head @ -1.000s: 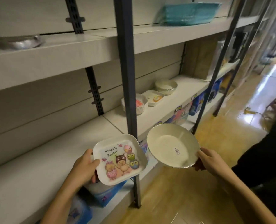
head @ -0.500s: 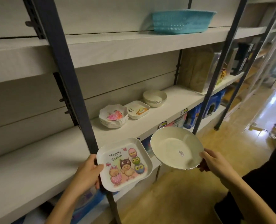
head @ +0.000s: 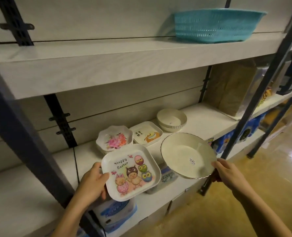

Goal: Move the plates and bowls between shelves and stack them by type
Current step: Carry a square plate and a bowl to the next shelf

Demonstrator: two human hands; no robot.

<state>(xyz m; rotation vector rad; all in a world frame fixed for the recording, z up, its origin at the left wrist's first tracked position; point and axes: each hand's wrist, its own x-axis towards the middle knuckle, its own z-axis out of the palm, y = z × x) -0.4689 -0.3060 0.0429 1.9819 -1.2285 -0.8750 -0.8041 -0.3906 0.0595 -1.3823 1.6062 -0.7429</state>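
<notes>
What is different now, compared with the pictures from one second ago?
Both hands have carried their plates along the shelf, nearer to the stacked dishes. The left hand still grips the square Easter-print plate, the right hand the round cream plate. The stacked dishes and the turquoise plastic basket stayed put.

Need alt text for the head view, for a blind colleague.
The left hand holds a square Easter plate, right hand a round cream plate, before a shelf with three stacks: floral dishes, square dishes, bowls. A teal basket sits above.

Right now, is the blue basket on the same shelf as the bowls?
No, the blue basket sits one shelf above the stacked bowls.
</notes>
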